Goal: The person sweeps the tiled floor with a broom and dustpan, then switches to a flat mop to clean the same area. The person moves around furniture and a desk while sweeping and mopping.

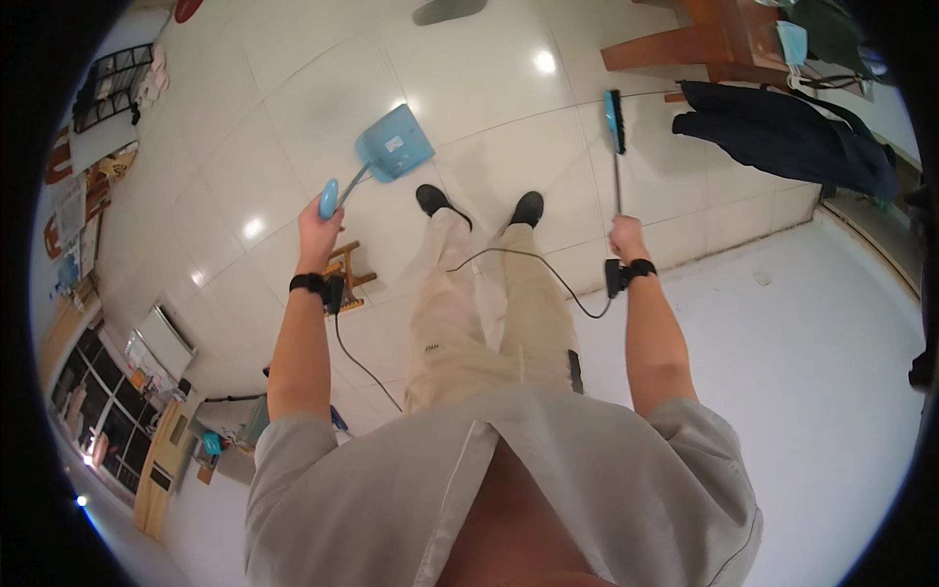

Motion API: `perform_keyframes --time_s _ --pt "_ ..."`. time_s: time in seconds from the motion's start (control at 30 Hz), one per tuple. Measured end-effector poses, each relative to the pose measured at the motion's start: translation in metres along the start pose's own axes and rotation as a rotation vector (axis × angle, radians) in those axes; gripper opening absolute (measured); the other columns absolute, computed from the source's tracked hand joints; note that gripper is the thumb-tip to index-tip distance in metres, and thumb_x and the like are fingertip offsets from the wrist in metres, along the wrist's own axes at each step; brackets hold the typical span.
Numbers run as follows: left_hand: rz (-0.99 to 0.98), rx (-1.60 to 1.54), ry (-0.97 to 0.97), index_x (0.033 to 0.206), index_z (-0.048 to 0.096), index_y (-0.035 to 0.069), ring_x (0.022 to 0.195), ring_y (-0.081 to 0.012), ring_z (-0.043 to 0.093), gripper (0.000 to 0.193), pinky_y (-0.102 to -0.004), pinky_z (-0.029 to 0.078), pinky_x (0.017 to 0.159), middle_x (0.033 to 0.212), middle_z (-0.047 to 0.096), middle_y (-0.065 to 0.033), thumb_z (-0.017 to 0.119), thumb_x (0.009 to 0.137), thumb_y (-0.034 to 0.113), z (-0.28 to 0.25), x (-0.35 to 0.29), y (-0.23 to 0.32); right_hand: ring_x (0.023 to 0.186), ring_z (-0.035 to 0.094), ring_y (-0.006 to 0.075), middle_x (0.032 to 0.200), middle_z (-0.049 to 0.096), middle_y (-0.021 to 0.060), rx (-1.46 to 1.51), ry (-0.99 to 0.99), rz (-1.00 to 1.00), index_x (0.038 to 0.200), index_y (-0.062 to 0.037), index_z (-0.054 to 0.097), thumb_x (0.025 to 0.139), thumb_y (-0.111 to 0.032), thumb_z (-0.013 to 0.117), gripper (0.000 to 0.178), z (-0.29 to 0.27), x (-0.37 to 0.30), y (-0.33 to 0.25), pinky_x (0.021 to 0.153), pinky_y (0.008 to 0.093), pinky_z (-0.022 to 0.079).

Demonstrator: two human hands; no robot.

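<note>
My left hand (319, 238) is closed around the long handle of a blue dustpan (399, 145), whose light blue grip end sticks up above the fist. The pan lies out ahead of my left shoe, with a small white label on it. On the other side, my right hand (627, 238) grips the thin metal handle of a broom (614, 121). Its blue head with dark bristles is farther ahead, close to the wooden furniture. Dustpan and broom are well apart. Both wrists wear black straps with small boxes and cables.
Pale tiles (509, 98) cover the floor. A small wooden stool (347, 274) stands beside my left forearm. At the far right are reddish wooden furniture (675, 47) and a dark draped garment (782, 137). A white wall (743, 342) runs along my right. A black rack (112, 86) is at the far left.
</note>
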State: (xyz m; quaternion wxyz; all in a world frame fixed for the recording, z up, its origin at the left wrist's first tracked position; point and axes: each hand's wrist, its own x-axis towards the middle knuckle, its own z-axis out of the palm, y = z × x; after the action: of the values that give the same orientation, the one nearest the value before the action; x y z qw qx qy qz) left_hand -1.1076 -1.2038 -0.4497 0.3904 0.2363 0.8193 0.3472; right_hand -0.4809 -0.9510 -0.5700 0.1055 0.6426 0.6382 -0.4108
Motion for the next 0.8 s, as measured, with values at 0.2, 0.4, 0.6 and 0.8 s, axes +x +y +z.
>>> perform_keyframes --time_s 0.2,0.4,0.6,0.8 --pt "-0.034 -0.047 -0.029 0.120 0.073 -0.002 0.068 -0.0130 0.066 0.025 -0.0310 0.061 0.062 0.083 0.066 -0.0039 0.070 0.097 0.008 -0.017 0.050 -0.011 0.067 0.075 0.0384 0.084 0.075 0.0252 0.243 -0.147 0.304 0.121 0.0058 0.070 0.109 -0.031 0.057 0.041 0.138 -0.057 -0.206 0.063 0.0506 0.061" --pt "-0.064 -0.028 -0.050 0.120 0.072 -0.002 0.066 -0.0156 0.068 0.026 -0.0327 0.061 0.061 0.082 0.068 -0.0064 0.069 0.096 0.008 -0.041 0.073 -0.007 0.062 0.070 0.0336 0.084 0.074 0.0230 0.480 -0.478 0.348 0.118 0.0064 0.070 0.108 -0.032 0.059 0.041 0.143 -0.111 -0.297 0.056 0.0458 0.054" --pt "-0.067 -0.014 -0.052 0.116 0.073 -0.002 0.063 -0.0196 0.071 0.025 -0.0355 0.060 0.062 0.079 0.071 -0.0113 0.067 0.094 0.008 -0.063 0.081 -0.033 0.098 0.074 0.0455 0.105 0.077 0.0283 0.027 -0.073 0.200 0.106 0.0057 0.072 0.106 -0.032 0.059 0.040 0.087 -0.100 -0.269 0.087 0.0515 0.058" --pt "-0.085 -0.050 -0.037 0.113 0.073 -0.002 0.062 -0.0202 0.071 0.023 -0.0368 0.058 0.062 0.077 0.070 -0.0117 0.066 0.093 0.008 -0.067 0.082 -0.051 0.107 0.073 0.0492 0.112 0.075 0.0322 -0.073 -0.075 0.227 0.107 0.0055 0.073 0.106 -0.031 0.057 0.039 0.131 -0.031 -0.298 0.094 0.0553 0.058"
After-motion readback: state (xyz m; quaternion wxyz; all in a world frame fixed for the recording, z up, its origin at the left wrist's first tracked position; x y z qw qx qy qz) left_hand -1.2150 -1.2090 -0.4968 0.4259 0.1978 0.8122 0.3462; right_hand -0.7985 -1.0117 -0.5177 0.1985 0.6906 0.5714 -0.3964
